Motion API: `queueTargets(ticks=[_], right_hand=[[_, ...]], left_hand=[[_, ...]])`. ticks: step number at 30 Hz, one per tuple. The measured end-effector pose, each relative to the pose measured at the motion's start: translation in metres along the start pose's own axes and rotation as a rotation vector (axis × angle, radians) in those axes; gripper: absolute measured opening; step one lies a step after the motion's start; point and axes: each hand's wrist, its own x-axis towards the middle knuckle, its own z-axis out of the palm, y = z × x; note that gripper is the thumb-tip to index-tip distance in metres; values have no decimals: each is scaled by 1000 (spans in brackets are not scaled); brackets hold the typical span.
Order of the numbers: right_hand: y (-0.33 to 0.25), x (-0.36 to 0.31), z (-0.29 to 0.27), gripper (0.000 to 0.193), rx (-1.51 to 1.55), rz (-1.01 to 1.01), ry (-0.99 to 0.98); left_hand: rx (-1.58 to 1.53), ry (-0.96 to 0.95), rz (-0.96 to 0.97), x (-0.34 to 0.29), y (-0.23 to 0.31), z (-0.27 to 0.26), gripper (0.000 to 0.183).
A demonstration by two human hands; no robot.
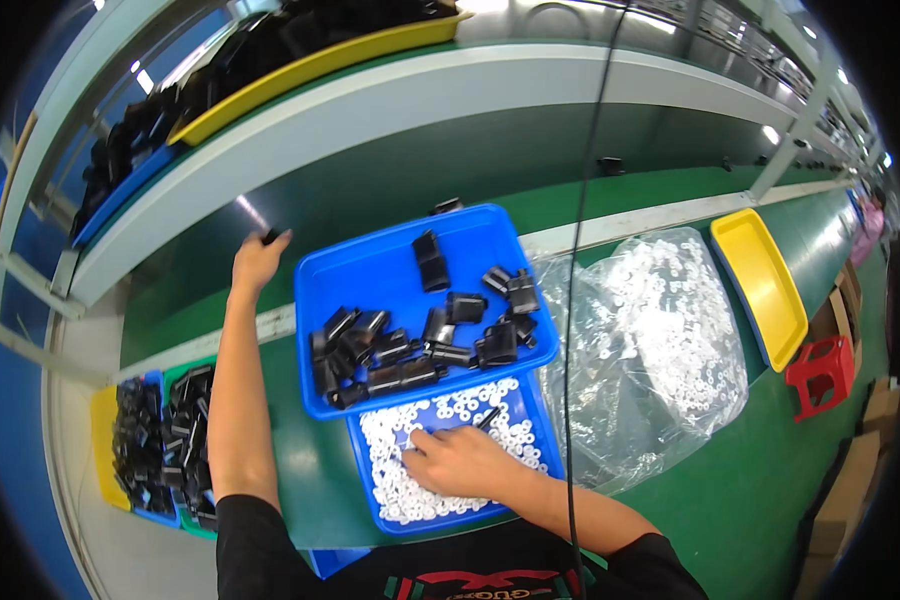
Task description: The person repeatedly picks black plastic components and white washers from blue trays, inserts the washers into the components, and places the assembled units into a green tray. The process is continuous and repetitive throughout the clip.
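My left hand (pixel 258 264) reaches out over the dark green belt (pixel 370 160), its fingers closed on a small black part (pixel 270 237), mostly hidden by the fingers. My right hand (pixel 455 462) is down among small white rings (pixel 400 500) in a shallow blue tray (pixel 560 440). Its fingers are bent, and a thin black stick (pixel 488 418) juts out above the knuckles, seemingly gripped in it. Whether a ring is between the fingertips is hidden. Overlapping the far side of that tray is a larger blue tray (pixel 370 260) with several black plastic parts (pixel 432 262).
A clear plastic bag (pixel 610 400) of white rings lies to the right, beside a yellow tray (pixel 765 290). Bins of black parts (pixel 138 440) stand at the lower left. A dark cable (pixel 575 270) hangs in front. A red stool (pixel 820 375) is at far right.
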Motion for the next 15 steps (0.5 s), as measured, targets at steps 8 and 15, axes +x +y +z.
queueTargets(ticks=[8, 15], right_hand=[[-1, 4, -6, 15, 69, 30, -118], [2, -3, -4, 13, 58, 73, -104]], left_hand=[[259, -168, 20, -11, -32, 2, 72], [-21, 138, 290, -160, 77, -28, 42]])
